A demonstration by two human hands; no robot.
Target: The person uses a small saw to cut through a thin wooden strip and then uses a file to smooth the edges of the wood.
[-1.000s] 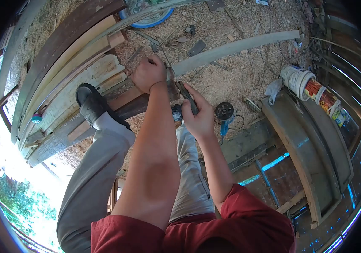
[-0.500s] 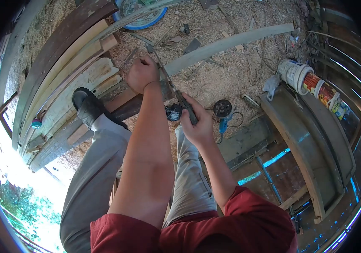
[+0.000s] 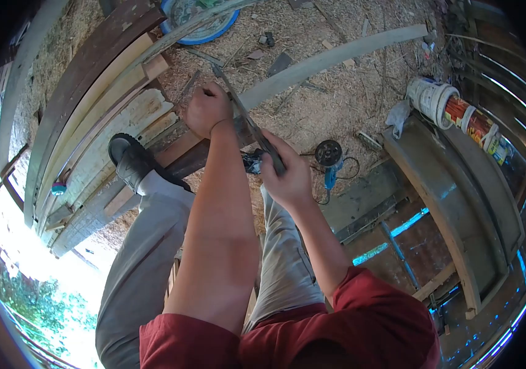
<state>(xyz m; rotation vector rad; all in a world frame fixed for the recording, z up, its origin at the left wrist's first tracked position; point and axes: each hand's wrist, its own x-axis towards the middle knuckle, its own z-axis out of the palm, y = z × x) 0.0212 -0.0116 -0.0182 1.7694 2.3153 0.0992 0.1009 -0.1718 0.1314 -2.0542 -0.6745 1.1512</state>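
My right hand (image 3: pixel 286 178) is wrapped round the near end of a long, narrow, dark blade-like tool (image 3: pixel 247 120). Its far end points away and to the left over the wood shavings. Beside the tool, my left hand (image 3: pixel 209 112) is closed in a fist; its inner fingers are hidden, and I cannot tell what it holds. A dark timber (image 3: pixel 192 157) runs beneath the left forearm. Just past the right wrist lies a blue angle grinder (image 3: pixel 330 167) with a black disc, and a black bundle (image 3: pixel 252 161) shows between the forearms.
Stacked planks (image 3: pixel 84 117) fill the left, with my shoe (image 3: pixel 129 161) on them. A pale board (image 3: pixel 337 61) crosses the shavings-covered ground. A blue-rimmed tub (image 3: pixel 204 38) stands at the back, a white bucket (image 3: pixel 428 101) and curved panels (image 3: pixel 441 203) at the right.
The tool has turned in my right hand, so its flat side shows broader now. Both hands keep nearly the same place, and the view has shifted slightly.
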